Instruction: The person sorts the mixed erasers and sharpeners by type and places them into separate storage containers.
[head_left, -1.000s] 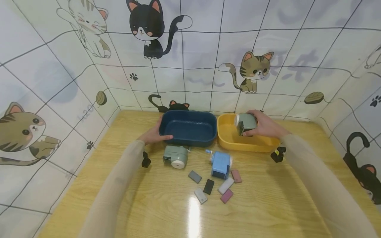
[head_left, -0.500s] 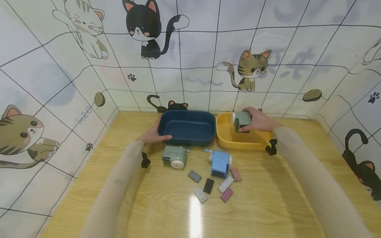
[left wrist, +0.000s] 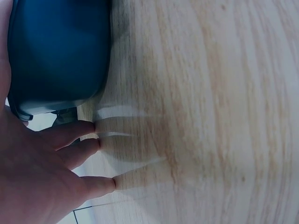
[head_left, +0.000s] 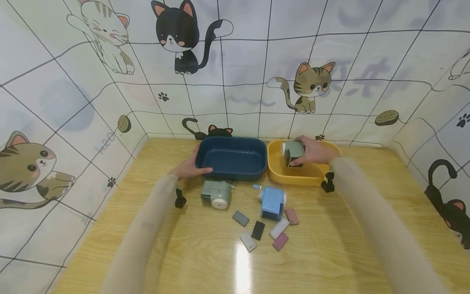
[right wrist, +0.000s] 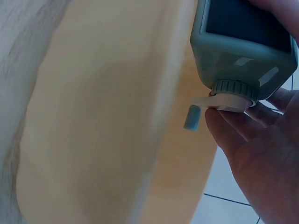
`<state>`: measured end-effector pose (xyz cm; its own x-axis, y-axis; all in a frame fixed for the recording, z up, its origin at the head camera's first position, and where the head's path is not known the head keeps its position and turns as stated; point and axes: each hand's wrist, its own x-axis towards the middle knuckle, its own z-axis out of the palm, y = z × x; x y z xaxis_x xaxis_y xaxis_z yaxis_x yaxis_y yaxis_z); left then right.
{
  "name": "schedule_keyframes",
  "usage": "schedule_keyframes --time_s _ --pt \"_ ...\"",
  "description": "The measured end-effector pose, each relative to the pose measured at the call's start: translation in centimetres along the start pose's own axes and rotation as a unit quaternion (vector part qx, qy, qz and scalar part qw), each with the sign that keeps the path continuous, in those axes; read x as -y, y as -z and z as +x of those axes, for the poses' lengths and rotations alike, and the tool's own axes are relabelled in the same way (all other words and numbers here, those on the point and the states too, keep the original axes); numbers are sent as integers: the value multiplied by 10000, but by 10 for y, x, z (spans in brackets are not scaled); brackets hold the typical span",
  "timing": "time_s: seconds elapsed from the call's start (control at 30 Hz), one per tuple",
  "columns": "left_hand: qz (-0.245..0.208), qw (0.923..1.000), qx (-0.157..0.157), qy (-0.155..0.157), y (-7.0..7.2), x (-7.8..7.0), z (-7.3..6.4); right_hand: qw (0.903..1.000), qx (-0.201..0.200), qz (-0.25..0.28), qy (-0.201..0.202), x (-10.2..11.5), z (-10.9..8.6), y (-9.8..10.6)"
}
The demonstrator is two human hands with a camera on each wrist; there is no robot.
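My right hand (head_left: 317, 151) grips a green crank pencil sharpener (head_left: 295, 152) above the yellow tray (head_left: 293, 179). In the right wrist view the sharpener's crank handle (right wrist: 192, 117) points away from the body, close to the fingertips. My left hand (head_left: 189, 166) rests at the left end of the dark blue tray (head_left: 231, 176), thumb along its front side. Its fingers (left wrist: 77, 151) reach straight to the tabletop in the left wrist view. Before the blue tray stands a second green pencil sharpener (head_left: 214, 192), with a light blue one (head_left: 272, 203) to its right.
Several erasers lie in front of the sharpeners: grey (head_left: 240, 218), black (head_left: 258, 230), white (head_left: 248, 241), purple (head_left: 280, 241) and pink (head_left: 291, 216) among them. The two trays stand side by side near the back edge of the wooden table (head_left: 330, 253), against a cat-print wall covering (head_left: 246, 65).
My right hand has moved a little to the left with the green pencil sharpener, over the yellow tray. My left hand has stayed at the blue tray.
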<state>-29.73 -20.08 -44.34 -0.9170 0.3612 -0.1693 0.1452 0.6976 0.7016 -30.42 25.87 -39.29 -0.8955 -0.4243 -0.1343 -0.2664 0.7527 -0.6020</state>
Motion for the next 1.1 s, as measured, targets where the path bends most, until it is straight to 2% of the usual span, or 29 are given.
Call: schedule_keyframes --time_s 0.2,0.57,0.77,0.9,1.1 --pt "-53 9999 -32 -133 -2 3 1 9999 -42 -56 147 -2 5 -14" --pt "17 9999 -53 -140 -2 5 2 9989 21 85 469 -1 13 -38" --pt "32 9999 -69 -102 -4 4 2 9982 44 -112 590 -1 14 -48" --pt "-14 10000 -53 -64 -3 2 2 9976 38 -243 646 -2 14 -52" --pt "-4 10000 -45 -36 -1 3 1 9978 67 -74 656 -1 9 -51"
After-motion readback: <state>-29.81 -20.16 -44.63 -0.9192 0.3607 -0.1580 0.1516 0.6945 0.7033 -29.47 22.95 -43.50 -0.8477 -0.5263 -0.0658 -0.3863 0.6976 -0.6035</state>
